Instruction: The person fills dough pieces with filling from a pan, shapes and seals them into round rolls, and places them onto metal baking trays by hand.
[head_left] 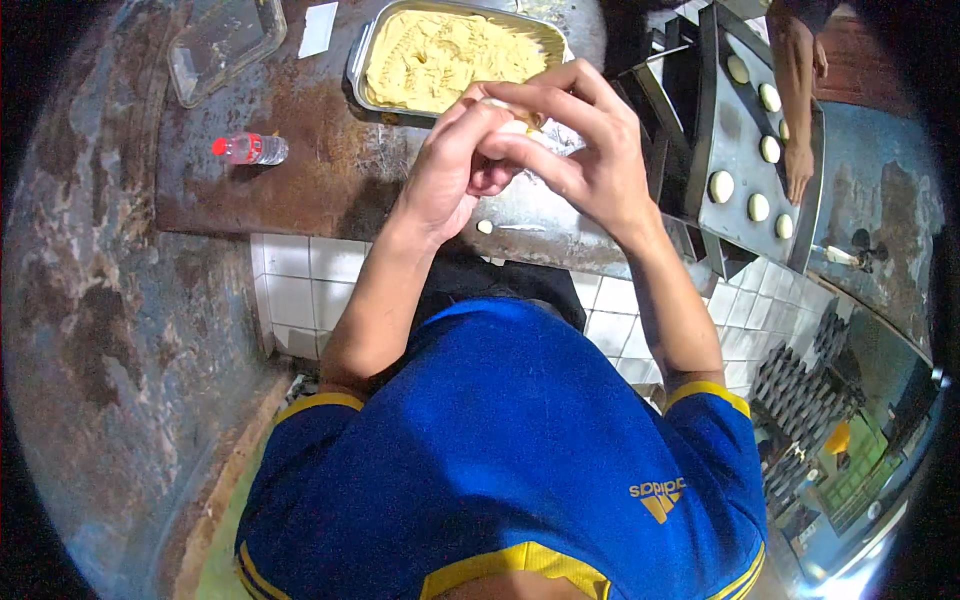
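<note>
Dough piece (515, 127), pale, one: held above the surface (320, 195) between left hand (445, 155) and right hand (602, 150), fingers curled round it. Step: shaping, apparently. Next move: likely even fingertip pressure. Beyond: tray (356, 62), yellow mass (450, 55) inside.

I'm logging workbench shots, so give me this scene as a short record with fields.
Left hand: fingers curled at a pale dough piece, partly hidden
Right hand: thumb and fingers at the same piece
Beyond the hands: metal pan holding yellow filling
Left on the table: clear bottle with a red cap
Near table edge: small pale scrap
Right: dark tray with several round dough pieces
Co-worker's hand: by those pieces
</note>
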